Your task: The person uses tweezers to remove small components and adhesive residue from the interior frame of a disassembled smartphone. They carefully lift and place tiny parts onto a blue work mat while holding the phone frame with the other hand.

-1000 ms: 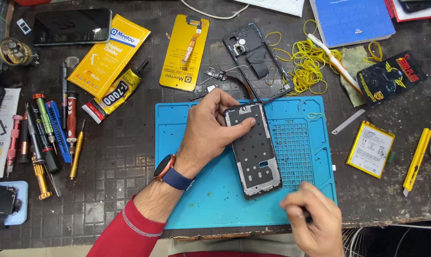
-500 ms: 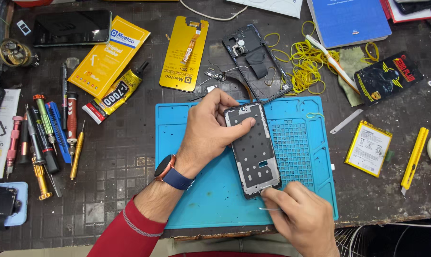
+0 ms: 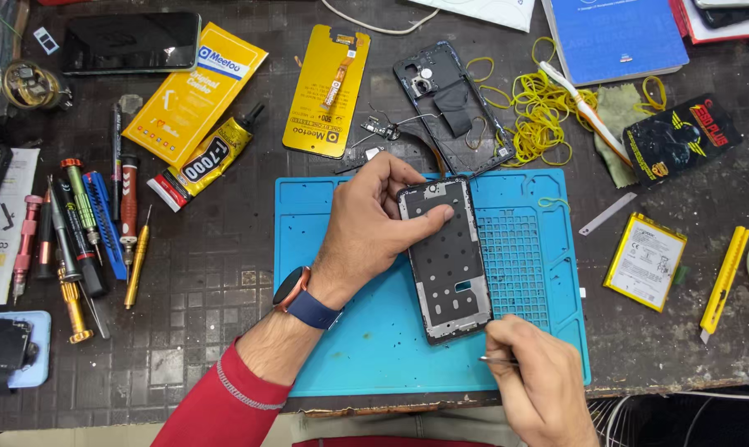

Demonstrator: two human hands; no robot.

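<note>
Dark, gridded tabletop point(image 3: 201, 314) fills the view, with a blue work mat point(image 3: 350, 348) lying against its near edge. On the mat's middle lies a stripped black phone frame point(image 3: 447, 265), lengthwise, its top end near the mat's far edge. The left hand point(image 3: 366, 228) lies over the frame's top left corner, fingers spread and pressing it flat, the thumb resting on the frame's upper part. The right hand point(image 3: 540, 381) sits at the mat's near right corner, fingers pinched narrowly round thin metal tweezers point(image 3: 497, 359), whose tip points left just below the frame's bottom end. Along the table's left edge lies a row of screwdrivers point(image 3: 85, 232). A glue tube point(image 3: 205, 157) lies far left of the mat, yellow rubber bands point(image 3: 540, 108) beyond its far right corner, and a phone battery point(image 3: 644, 261) to its right.
</note>
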